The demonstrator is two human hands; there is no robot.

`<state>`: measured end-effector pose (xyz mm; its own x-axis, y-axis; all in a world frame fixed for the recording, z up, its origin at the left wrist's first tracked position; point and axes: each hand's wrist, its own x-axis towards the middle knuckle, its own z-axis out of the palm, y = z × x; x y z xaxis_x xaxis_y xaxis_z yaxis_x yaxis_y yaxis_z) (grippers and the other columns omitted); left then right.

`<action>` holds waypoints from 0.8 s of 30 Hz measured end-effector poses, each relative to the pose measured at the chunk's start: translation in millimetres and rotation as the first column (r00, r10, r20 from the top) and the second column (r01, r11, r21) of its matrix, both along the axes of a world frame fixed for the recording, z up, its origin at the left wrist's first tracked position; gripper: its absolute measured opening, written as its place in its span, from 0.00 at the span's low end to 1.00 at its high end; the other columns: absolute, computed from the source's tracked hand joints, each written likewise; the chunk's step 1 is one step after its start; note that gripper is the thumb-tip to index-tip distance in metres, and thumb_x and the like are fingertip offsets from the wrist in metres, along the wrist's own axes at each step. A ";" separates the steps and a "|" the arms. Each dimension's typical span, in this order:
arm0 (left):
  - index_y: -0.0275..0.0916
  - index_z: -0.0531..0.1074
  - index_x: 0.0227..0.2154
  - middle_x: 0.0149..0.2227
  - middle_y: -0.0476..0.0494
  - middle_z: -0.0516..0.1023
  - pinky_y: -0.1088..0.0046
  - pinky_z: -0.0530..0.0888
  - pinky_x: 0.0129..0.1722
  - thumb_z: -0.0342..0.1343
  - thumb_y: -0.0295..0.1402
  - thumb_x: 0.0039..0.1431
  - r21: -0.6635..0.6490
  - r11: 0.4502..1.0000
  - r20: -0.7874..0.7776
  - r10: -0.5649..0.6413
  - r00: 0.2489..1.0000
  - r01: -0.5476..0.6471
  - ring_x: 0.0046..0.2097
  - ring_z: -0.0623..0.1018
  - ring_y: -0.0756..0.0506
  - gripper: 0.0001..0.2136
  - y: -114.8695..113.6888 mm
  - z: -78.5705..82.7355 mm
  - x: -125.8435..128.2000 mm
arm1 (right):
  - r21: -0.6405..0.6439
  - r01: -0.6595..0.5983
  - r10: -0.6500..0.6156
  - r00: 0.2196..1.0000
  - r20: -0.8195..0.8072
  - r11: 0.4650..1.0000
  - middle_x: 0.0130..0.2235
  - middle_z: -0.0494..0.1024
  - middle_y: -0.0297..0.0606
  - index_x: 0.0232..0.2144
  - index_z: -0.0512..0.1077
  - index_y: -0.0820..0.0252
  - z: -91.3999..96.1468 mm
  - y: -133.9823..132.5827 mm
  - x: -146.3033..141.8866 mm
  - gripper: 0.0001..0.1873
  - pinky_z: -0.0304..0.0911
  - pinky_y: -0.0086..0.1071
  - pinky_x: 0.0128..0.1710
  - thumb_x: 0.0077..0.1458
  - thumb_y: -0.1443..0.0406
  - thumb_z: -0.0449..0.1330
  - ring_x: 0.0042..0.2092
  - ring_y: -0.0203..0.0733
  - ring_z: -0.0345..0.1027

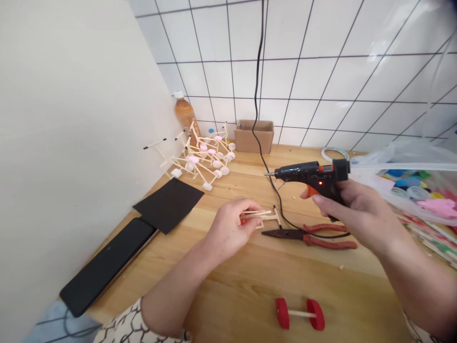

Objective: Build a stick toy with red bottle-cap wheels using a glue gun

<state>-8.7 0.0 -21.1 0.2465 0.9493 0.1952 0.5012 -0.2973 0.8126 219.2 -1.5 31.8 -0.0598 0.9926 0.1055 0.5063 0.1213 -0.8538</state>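
Observation:
My left hand [228,228] pinches a small frame of thin wooden sticks [262,216] with a red piece at its near end, just above the wooden tabletop [228,295]. My right hand [357,212] grips a black hot glue gun [307,176] by its handle, raised over the table with its nozzle pointing left and a small red light on. Below the gun lie red-handled needle-nose pliers [307,236]. Nearer me rests a red wheel pair on a white axle [300,313], touched by neither hand.
Several stick models with white and pink bottle-cap wheels [202,159] stand at the back left. Nearby are a black sheet [167,205], a dark phone-like slab [107,264], a cardboard box [253,136], and an orange-drink bottle [184,114]. The glue gun's black cord [260,143] runs up the tiled wall. A clear bag of coloured caps [417,190] sits right.

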 end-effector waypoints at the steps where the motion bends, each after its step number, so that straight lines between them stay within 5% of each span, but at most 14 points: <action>1: 0.38 0.72 0.31 0.33 0.48 0.77 0.73 0.73 0.37 0.57 0.25 0.49 0.002 1.000 -0.004 0.000 1.000 0.000 0.36 0.77 0.48 0.05 0.3 -0.3 -0.1 | -0.014 -0.006 0.007 0.999 0.040 1.000 0.25 0.68 0.32 0.31 0.70 0.59 1.5 -2.5 2.7 0.15 0.55 0.27 0.21 0.49 0.53 0.59 0.25 0.34 0.59; 6: 0.37 0.72 0.31 0.33 0.48 0.77 0.73 0.72 0.37 0.57 0.25 0.49 0.020 1.000 -0.015 -0.007 1.000 0.007 0.36 0.77 0.48 0.05 1.2 0.7 -0.2 | -0.018 -0.049 0.051 0.996 0.067 0.999 0.18 0.64 0.31 0.16 0.66 0.57 4.3 -14.5 13.0 0.21 0.59 0.28 0.24 0.51 0.50 0.55 0.23 0.36 0.61; 10: 0.37 0.72 0.30 0.32 0.48 0.77 0.75 0.71 0.36 0.57 0.25 0.48 0.041 0.999 -0.008 -0.012 1.000 0.012 0.35 0.77 0.49 0.05 1.4 2.2 -0.6 | -0.071 -0.107 0.110 0.993 0.046 0.992 0.30 0.78 0.35 0.30 0.74 0.52 2.9 -22.1 18.0 0.13 0.68 0.32 0.32 0.49 0.52 0.57 0.35 0.46 0.71; 14: 0.37 0.72 0.30 0.32 0.49 0.77 0.75 0.71 0.35 0.57 0.25 0.48 0.041 0.999 -0.009 -0.017 1.000 0.017 0.34 0.77 0.49 0.05 1.6 1.8 -1.3 | -0.086 -0.192 0.200 0.976 0.087 0.978 0.38 0.79 0.32 0.38 0.74 0.46 1.7 -28.7 23.9 0.14 0.71 0.32 0.37 0.49 0.53 0.57 0.39 0.46 0.73; 24: 0.37 0.72 0.31 0.33 0.47 0.78 0.72 0.72 0.37 0.58 0.26 0.48 0.000 1.000 -0.024 -0.009 1.000 0.009 0.37 0.77 0.47 0.05 1.4 4.2 -1.0 | -0.025 -0.154 0.155 0.960 0.232 0.988 0.28 0.80 0.30 0.34 0.76 0.47 -12.9 -42.7 27.5 0.11 0.69 0.26 0.21 0.49 0.54 0.58 0.25 0.41 0.73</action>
<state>-9.7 1.4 -16.9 0.2600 0.9469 0.1892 0.5180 -0.3021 0.8003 246.7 -44.2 18.9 -0.2345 0.9700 0.0638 0.6664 0.2082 -0.7159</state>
